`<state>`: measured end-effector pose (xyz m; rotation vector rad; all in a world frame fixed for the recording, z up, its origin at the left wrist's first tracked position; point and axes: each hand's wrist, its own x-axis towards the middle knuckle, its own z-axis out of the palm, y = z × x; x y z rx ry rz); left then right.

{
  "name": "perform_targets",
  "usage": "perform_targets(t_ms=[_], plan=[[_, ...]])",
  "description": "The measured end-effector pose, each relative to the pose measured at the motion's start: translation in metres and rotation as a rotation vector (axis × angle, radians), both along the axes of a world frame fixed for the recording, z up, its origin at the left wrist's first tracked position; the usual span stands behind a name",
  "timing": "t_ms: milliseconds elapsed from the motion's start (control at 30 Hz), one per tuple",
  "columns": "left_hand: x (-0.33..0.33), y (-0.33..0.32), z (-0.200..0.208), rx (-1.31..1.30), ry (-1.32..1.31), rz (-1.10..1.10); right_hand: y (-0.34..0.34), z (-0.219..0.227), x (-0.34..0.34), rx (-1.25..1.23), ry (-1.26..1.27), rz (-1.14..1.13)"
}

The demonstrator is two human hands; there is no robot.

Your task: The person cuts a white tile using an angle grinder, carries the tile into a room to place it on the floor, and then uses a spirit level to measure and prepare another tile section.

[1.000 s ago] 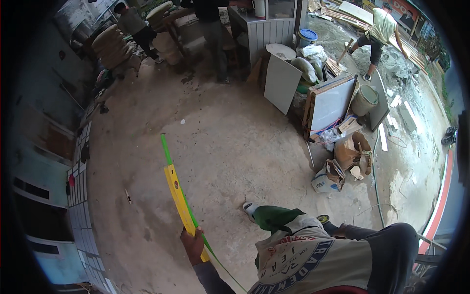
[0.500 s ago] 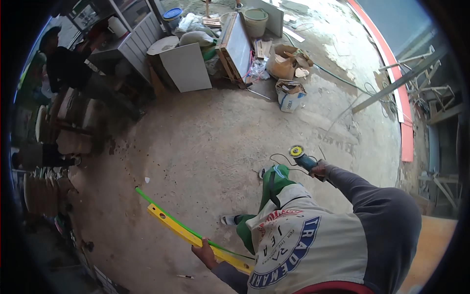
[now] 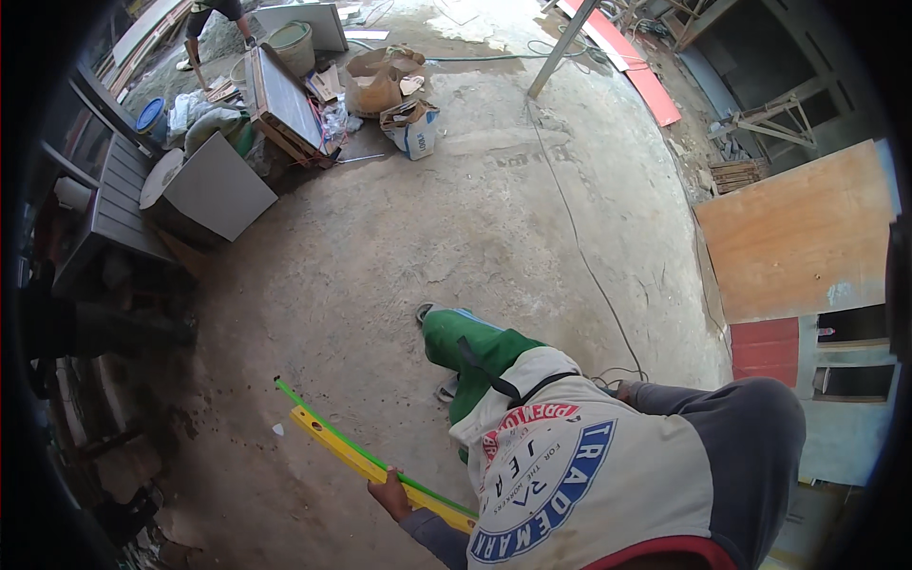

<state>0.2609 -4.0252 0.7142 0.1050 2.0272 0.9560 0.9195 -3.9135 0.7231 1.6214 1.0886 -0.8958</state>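
Observation:
My left hand (image 3: pixel 388 495) is closed around a yellow spirit level (image 3: pixel 334 444) and a long thin green strip (image 3: pixel 294 393) lying along its edge. Both slant down toward my body, their near ends hidden by my shirt. At my right side, my right hand (image 3: pixel 624 390) is low and partly covered by my sleeve and torso. The angle grinder it grips is now almost wholly hidden; the earlier frame shows it with a yellow disc. A dark power cord (image 3: pixel 591 271) runs from beside that hand far across the concrete floor.
Ahead to the left lean a pale board (image 3: pixel 223 185) and a framed panel (image 3: pixel 285 104), near a paper sack (image 3: pixel 411 128) and a bucket (image 3: pixel 292 47). A post (image 3: pixel 560 47) stands ahead. Plywood (image 3: pixel 803 237) is at right. Another person's legs (image 3: pixel 214 19) show far off.
My view and body have turned to the right, so the clutter has shifted left and the plywood shows fully. The angle grinder has gone out of sight behind my body. My left hand keeps its hold.

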Motion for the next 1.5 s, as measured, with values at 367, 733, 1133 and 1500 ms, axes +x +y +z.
perform_targets(t_ms=[367,733,1133,1500], plan=[[-0.163,0.085,-0.016,0.064,0.029,-0.074,0.08,-0.001,-0.202,0.159,-0.018,-0.199],[-0.251,-0.068,-0.027,-0.257,-0.098,0.365,0.376,-0.081,-0.562,0.295,0.437,-0.484],[-0.392,-0.004,-0.099,-0.244,-0.24,0.154,0.448,0.026,-0.961,0.452,0.964,-0.54],[-0.741,0.097,-0.087,-0.117,-0.155,0.389,0.458,0.084,-1.297,0.217,1.16,-0.372]])
